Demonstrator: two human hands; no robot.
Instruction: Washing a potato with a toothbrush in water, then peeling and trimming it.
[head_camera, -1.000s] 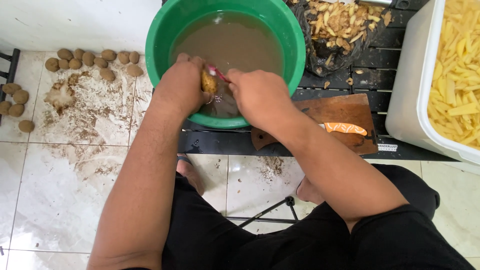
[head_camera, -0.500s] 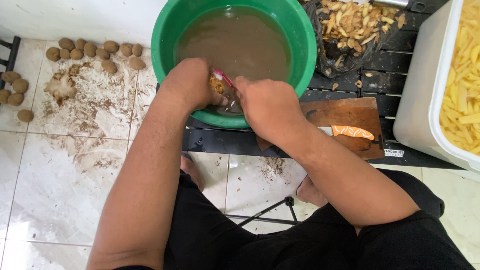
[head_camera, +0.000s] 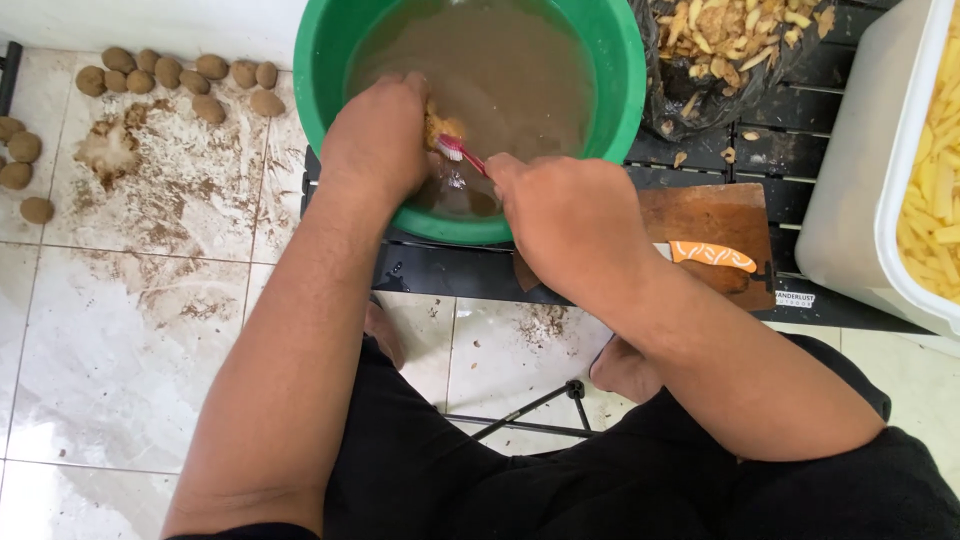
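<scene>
Your left hand (head_camera: 375, 135) grips the potato (head_camera: 438, 127) over the muddy water in the green basin (head_camera: 620, 90); it now sits higher against the rim than a second ago. Your right hand (head_camera: 565, 215) clasps the toothbrush (head_camera: 458, 152), bristles touching the potato, so scrubbing goes on. Unwashed potatoes (head_camera: 170, 75) lie left on dirty tile (head_camera: 130, 330); board (head_camera: 705, 215), knife (head_camera: 712, 255), peels (head_camera: 725, 25) and tub (head_camera: 860, 170) sit right.
</scene>
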